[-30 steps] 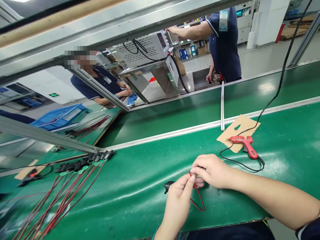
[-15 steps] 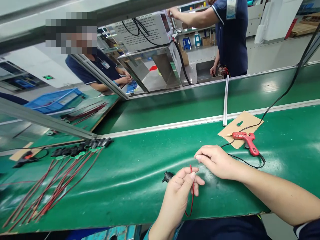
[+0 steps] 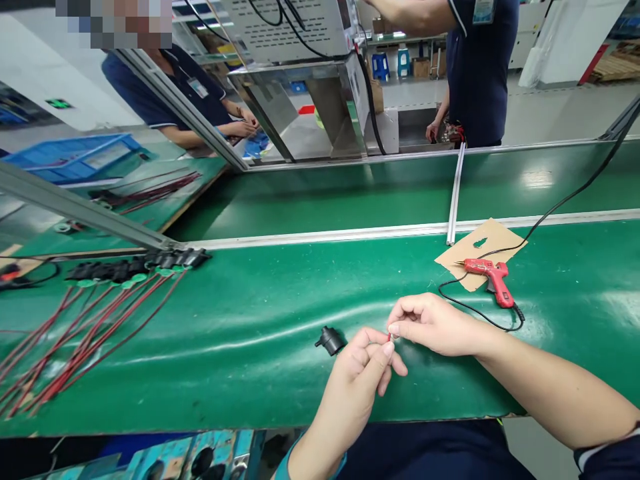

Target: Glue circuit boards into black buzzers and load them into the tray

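Note:
Between the thumb and forefinger of my left hand (image 3: 361,365) is a thin red wire (image 3: 389,337), of which only a short end shows. My right hand (image 3: 431,325) pinches at that same end, its fingertips meeting those of the left. A small black cylindrical part with a nozzle (image 3: 331,341) lies on the green mat just beyond my left hand. Whether the wire joins that part is hidden.
Right of my hands, a red glue gun (image 3: 489,277) rests on a piece of cardboard (image 3: 493,235), its black cord running up right. Several black parts (image 3: 135,267) with red wires (image 3: 100,340) lie at left. A metal rail (image 3: 320,233) crosses behind. Two co-workers (image 3: 480,73) stand beyond.
My right hand's fingertips have closed in on the wire end held by my left. The wire's hanging length no longer shows. The view has shifted, and more of the black part is visible.

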`<state>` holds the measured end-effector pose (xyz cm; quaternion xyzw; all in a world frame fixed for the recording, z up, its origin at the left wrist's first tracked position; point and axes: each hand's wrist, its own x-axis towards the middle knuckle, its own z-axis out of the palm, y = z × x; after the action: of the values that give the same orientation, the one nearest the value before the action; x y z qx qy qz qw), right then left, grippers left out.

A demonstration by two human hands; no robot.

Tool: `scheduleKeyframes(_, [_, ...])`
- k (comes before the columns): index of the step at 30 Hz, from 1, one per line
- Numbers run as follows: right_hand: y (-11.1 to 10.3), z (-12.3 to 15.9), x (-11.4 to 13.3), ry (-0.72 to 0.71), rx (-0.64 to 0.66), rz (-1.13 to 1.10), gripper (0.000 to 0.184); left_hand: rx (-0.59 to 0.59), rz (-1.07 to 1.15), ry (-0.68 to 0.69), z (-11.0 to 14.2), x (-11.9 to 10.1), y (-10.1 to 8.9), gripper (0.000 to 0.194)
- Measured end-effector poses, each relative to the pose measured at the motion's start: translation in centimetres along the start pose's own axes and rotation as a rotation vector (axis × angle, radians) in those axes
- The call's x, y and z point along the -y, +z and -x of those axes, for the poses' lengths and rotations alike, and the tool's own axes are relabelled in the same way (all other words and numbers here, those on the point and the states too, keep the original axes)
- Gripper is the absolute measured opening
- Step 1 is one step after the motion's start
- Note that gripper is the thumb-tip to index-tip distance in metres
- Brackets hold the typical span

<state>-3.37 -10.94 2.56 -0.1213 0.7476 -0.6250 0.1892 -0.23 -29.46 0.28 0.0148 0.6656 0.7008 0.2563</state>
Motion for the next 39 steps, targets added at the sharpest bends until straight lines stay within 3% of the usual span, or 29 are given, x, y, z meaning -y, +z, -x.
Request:
scheduleKeyframes(7, [0.3, 0.4, -0.5, 0.017, -0.012, 0.076, 0.012, -0.081, -0.032, 0.009, 0.3, -0.3, -0.1, 0.028])
scheduleKeyframes(17, [-0.3, 1.0, -0.3, 0.034, 0.106, 0.097, 0.006, -0.008, -0.180, 0.012, 0.9, -0.2, 0.1, 0.025])
scheduleKeyframes(34, [-0.4, 1.8, -1.1, 0.111, 0.172, 0.044, 0.018, 0.010, -0.274, 0.029, 1.7, 0.5, 0.0, 0.028])
scheduleKeyframes(39, [0.0, 1.7, -1.2, 0.075, 0.130, -0.007, 0.012, -0.013, -0.235, 0.033, 1.7, 0.3, -0.2, 0.027])
